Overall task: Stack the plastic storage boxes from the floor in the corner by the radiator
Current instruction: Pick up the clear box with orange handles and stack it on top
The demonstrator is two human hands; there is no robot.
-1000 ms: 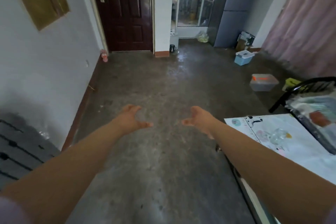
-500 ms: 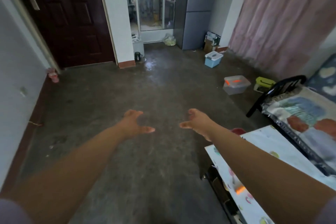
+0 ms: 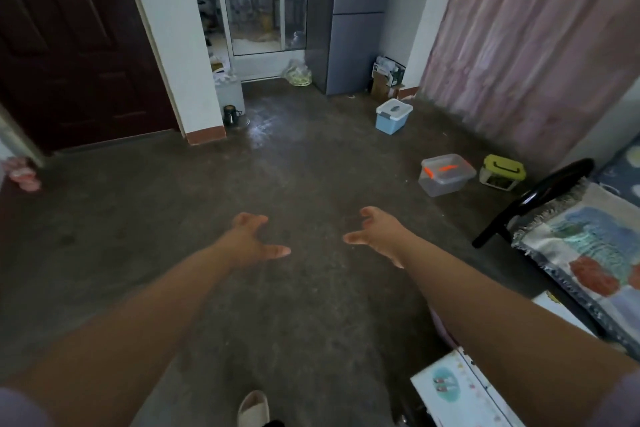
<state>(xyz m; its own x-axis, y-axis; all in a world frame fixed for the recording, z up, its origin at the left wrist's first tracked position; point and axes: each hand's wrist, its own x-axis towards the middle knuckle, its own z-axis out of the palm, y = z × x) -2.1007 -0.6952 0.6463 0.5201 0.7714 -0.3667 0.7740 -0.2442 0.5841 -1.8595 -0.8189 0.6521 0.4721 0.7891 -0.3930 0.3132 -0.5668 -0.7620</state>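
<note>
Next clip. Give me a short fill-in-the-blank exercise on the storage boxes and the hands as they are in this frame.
1. The number of plastic boxes on the floor is ____.
2. The box nearest the grey cabinet has a body coloured ____.
3. The clear box lies beside the box with the ____ lid.
4. The left hand and right hand both hold ____.

Missing words: three; blue; green; nothing

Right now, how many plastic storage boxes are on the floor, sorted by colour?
Blue box with white lid: 1
Clear box with orange clips: 1
Clear box with green lid: 1
Total: 3
</note>
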